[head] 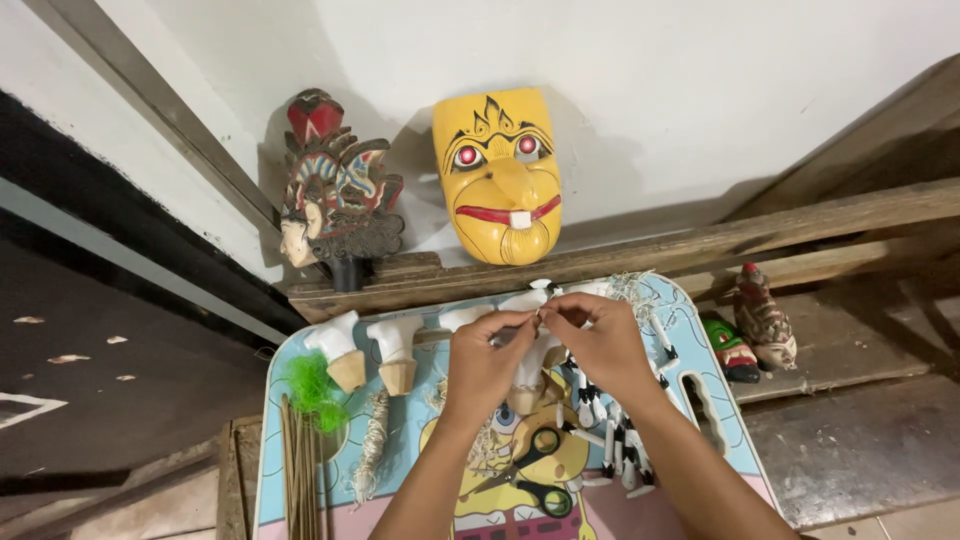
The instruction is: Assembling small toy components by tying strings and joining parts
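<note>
Both hands meet over a small light-blue cartoon-printed table. My left hand and my right hand pinch a thin string or small piece between their fingertips, above a white puppet torso with a tan base. What exactly is pinched is too small to tell. Two more white torsos with tan bases lie to the left. Several white-and-black puppet arm pieces lie under my right wrist. Scissors with green-black handles rest below my hands.
A yellow wooden mask and a carved painted puppet head lean on the white wall on a wooden beam. Green fluff, thin sticks and a twine bundle lie on the table's left. Small carved heads sit at right.
</note>
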